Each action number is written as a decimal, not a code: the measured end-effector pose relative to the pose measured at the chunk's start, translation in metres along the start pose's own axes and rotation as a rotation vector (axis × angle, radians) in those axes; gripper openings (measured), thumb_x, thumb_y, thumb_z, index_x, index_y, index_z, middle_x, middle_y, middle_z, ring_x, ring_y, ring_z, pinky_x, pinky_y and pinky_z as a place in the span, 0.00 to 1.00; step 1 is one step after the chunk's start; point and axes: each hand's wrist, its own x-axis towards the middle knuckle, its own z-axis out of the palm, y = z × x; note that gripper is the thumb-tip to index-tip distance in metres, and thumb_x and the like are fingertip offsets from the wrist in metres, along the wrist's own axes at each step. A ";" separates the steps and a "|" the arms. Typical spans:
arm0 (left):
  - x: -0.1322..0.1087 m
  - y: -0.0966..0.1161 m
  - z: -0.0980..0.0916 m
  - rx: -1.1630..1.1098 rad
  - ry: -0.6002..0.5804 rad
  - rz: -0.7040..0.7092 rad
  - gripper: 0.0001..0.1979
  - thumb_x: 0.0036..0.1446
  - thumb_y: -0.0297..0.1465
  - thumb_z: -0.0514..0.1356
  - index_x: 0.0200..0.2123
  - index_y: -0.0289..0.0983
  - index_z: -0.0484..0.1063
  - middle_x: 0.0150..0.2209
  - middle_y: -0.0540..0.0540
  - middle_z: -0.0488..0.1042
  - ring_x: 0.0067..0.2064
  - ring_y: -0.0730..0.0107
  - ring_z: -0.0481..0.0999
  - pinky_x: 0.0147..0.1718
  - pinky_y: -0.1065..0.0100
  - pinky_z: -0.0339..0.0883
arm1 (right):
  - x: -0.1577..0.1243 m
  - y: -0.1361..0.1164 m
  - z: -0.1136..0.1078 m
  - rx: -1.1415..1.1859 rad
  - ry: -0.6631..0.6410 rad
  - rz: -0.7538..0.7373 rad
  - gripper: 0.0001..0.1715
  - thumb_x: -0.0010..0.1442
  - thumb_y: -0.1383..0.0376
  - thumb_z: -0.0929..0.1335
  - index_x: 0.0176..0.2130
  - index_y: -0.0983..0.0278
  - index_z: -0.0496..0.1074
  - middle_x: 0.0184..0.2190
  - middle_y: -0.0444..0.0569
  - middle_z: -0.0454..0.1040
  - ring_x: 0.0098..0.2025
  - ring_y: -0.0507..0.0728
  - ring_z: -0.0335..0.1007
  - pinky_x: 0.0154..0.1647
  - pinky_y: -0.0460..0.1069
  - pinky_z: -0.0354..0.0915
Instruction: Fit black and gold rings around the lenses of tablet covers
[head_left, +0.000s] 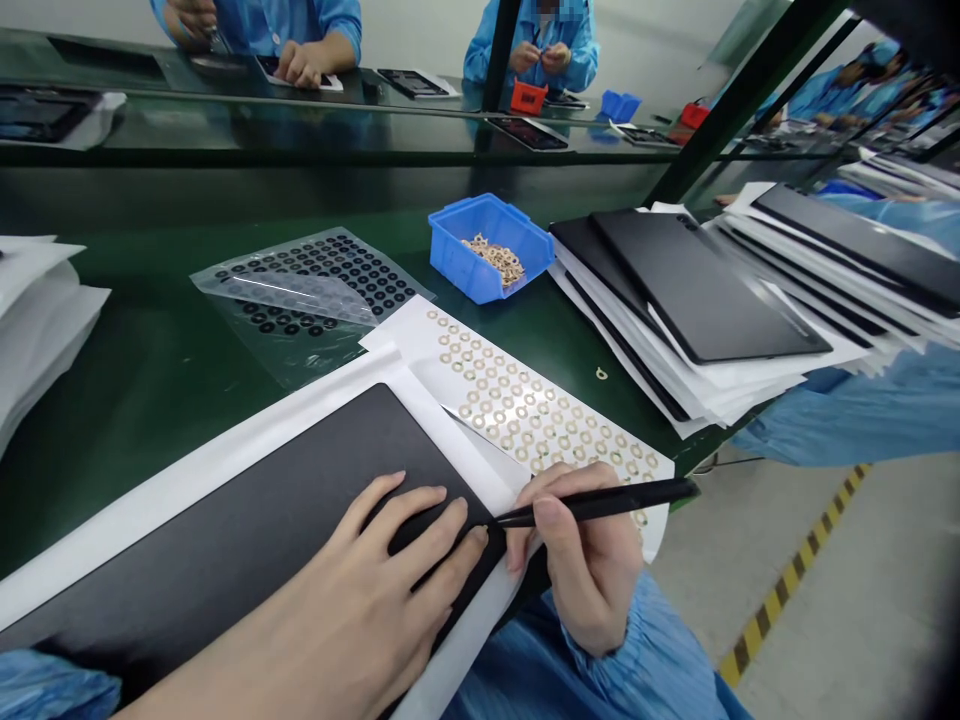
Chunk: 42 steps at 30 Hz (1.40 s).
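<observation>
A dark flat panel (pixel 300 510) lies on white paper (pixel 217 440) at the front of the green bench. My left hand (pixel 390 580) rests flat on the panel's right part, its fingers spread. Closed around a black pen-like tool (pixel 600 502), my right hand (pixel 585 550) is at the panel's right corner. The tool's thin tip meets the panel edge just beside my left fingertips. Partly under the white paper and my right hand is a white sheet (pixel 540 400) with rows of small beige rings.
A blue bin (pixel 491 245) holds small beige pieces. Left of it lies a clear sheet with black rings (pixel 322 280). Stacked panels and papers (pixel 705 290) stand at right, white papers (pixel 45 320) at left. Across the bench, people in blue work.
</observation>
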 end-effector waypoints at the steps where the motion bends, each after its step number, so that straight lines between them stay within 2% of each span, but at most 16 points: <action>1: 0.000 0.000 0.000 0.003 0.006 0.011 0.17 0.61 0.37 0.53 0.52 0.43 0.69 0.50 0.52 0.72 0.51 0.61 0.66 0.59 0.60 0.38 | 0.000 0.000 0.000 0.012 -0.006 0.005 0.06 0.64 0.71 0.60 0.36 0.63 0.65 0.29 0.43 0.64 0.17 0.46 0.63 0.13 0.43 0.61; 10: 0.000 0.003 0.001 -0.004 0.072 -0.043 0.15 0.61 0.38 0.53 0.49 0.43 0.71 0.48 0.53 0.74 0.50 0.65 0.67 0.59 0.62 0.40 | -0.002 0.002 -0.006 -0.072 -0.070 -0.052 0.06 0.63 0.72 0.61 0.38 0.63 0.64 0.27 0.44 0.66 0.21 0.49 0.65 0.18 0.46 0.62; 16: -0.001 0.003 0.002 -0.021 0.059 -0.028 0.16 0.63 0.35 0.50 0.50 0.41 0.70 0.51 0.51 0.72 0.51 0.63 0.66 0.60 0.61 0.39 | -0.001 0.002 -0.006 -0.100 -0.090 -0.097 0.08 0.62 0.74 0.61 0.39 0.62 0.63 0.24 0.43 0.65 0.22 0.49 0.64 0.21 0.46 0.61; 21: -0.003 0.002 0.001 -0.028 0.056 -0.007 0.13 0.61 0.36 0.54 0.46 0.41 0.72 0.51 0.51 0.72 0.53 0.63 0.65 0.61 0.59 0.39 | -0.002 0.003 -0.005 -0.020 -0.155 -0.097 0.05 0.63 0.70 0.61 0.39 0.61 0.63 0.25 0.44 0.67 0.22 0.50 0.65 0.21 0.46 0.62; 26: -0.002 -0.002 -0.008 0.036 -0.041 0.042 0.15 0.63 0.32 0.50 0.51 0.39 0.69 0.53 0.49 0.70 0.54 0.60 0.65 0.58 0.57 0.51 | -0.005 -0.011 -0.012 0.101 -0.169 -0.024 0.05 0.65 0.67 0.59 0.38 0.61 0.63 0.26 0.44 0.67 0.18 0.50 0.64 0.17 0.46 0.62; 29: -0.003 -0.005 -0.010 0.042 -0.037 0.083 0.17 0.62 0.31 0.50 0.53 0.37 0.67 0.54 0.45 0.69 0.54 0.59 0.65 0.56 0.56 0.56 | 0.005 -0.034 -0.027 -0.040 -0.184 -0.057 0.04 0.65 0.67 0.61 0.38 0.60 0.64 0.27 0.45 0.68 0.21 0.51 0.66 0.18 0.47 0.64; 32: -0.005 -0.004 -0.007 -0.007 -0.002 0.052 0.17 0.62 0.29 0.50 0.53 0.36 0.67 0.54 0.44 0.69 0.53 0.60 0.66 0.57 0.55 0.55 | 0.041 -0.056 -0.036 -0.318 -0.237 -0.161 0.03 0.64 0.66 0.63 0.36 0.60 0.65 0.27 0.46 0.69 0.25 0.53 0.69 0.25 0.50 0.67; 35: -0.006 -0.002 -0.005 -0.063 -0.026 0.018 0.16 0.63 0.29 0.50 0.53 0.37 0.67 0.55 0.45 0.68 0.55 0.59 0.64 0.58 0.54 0.53 | 0.105 -0.057 -0.028 -0.473 -0.190 -0.265 0.08 0.64 0.61 0.63 0.33 0.62 0.64 0.27 0.46 0.69 0.24 0.51 0.70 0.27 0.49 0.67; 36: -0.007 -0.002 -0.005 -0.082 -0.041 0.013 0.16 0.63 0.30 0.49 0.53 0.37 0.66 0.55 0.45 0.67 0.56 0.59 0.63 0.59 0.53 0.52 | 0.130 -0.050 -0.021 -0.477 -0.175 -0.297 0.10 0.64 0.59 0.62 0.34 0.62 0.62 0.28 0.46 0.69 0.23 0.51 0.70 0.26 0.48 0.67; 39: -0.008 -0.003 -0.005 -0.128 -0.049 -0.001 0.16 0.64 0.32 0.48 0.53 0.36 0.65 0.56 0.45 0.66 0.57 0.59 0.61 0.60 0.53 0.50 | 0.203 -0.015 -0.003 -0.551 -0.176 -0.388 0.12 0.64 0.56 0.60 0.38 0.62 0.60 0.28 0.46 0.71 0.27 0.53 0.72 0.32 0.50 0.69; 42: -0.009 -0.003 -0.007 -0.145 -0.024 -0.002 0.16 0.65 0.33 0.47 0.53 0.36 0.65 0.56 0.46 0.67 0.57 0.61 0.62 0.60 0.55 0.49 | 0.252 0.013 0.007 -0.729 -0.240 -0.336 0.10 0.61 0.59 0.63 0.34 0.62 0.59 0.27 0.47 0.71 0.28 0.56 0.71 0.35 0.53 0.68</action>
